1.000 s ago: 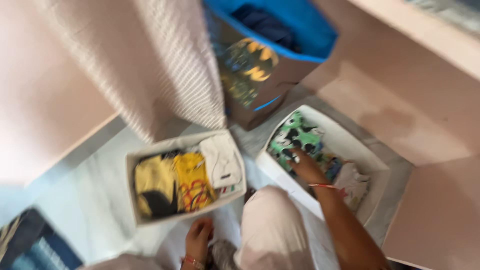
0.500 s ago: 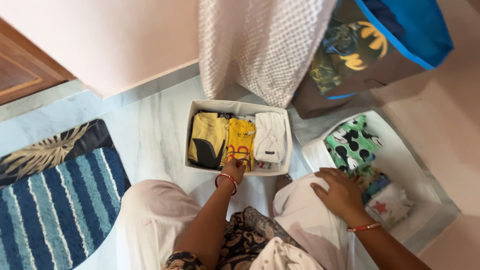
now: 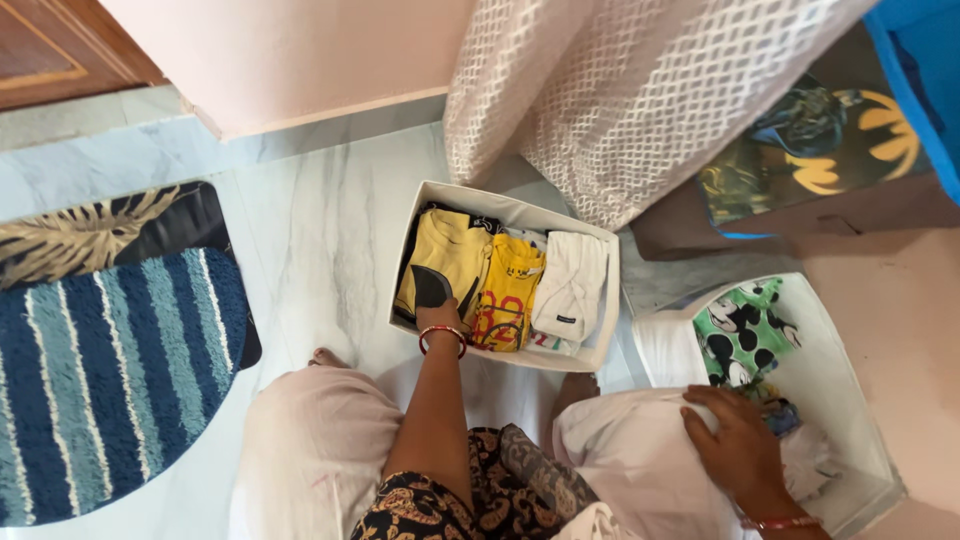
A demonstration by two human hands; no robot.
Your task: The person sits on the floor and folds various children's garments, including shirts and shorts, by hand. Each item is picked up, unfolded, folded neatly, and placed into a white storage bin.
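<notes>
The left hand (image 3: 437, 316) is down in the white box (image 3: 600, 352) now, pushed in at the near wall. Half a second back its fingers sat on the box's front edge by the orange-yellow shirt (image 3: 507, 295); now they sink between that shirt and the yellow shirt (image 3: 445, 262) with the dark patch. The fingers are hidden among the cloth, so I cannot tell whether they grip anything. A red bangle (image 3: 443, 335) rides the wrist just outside the box.

In the box, left to right: yellow shirt, orange-yellow shirt, then a folded white garment (image 3: 571, 285), all standing on edge and packed side by side.

The right hand (image 3: 735, 440) lies flat, fingers spread, on the white cloth over the right knee (image 3: 630, 455), holding nothing. It has slid to the right since the earlier frame and now touches the rim of the second white box (image 3: 880, 470). That box holds a green printed shirt (image 3: 745, 330) at its far end.

The view has swung too: the striped blue mat (image 3: 100, 370) fills more of the left, and the mesh hamper (image 3: 640, 90) looms larger up top. The marble floor (image 3: 310, 230) shows between mat and box.
</notes>
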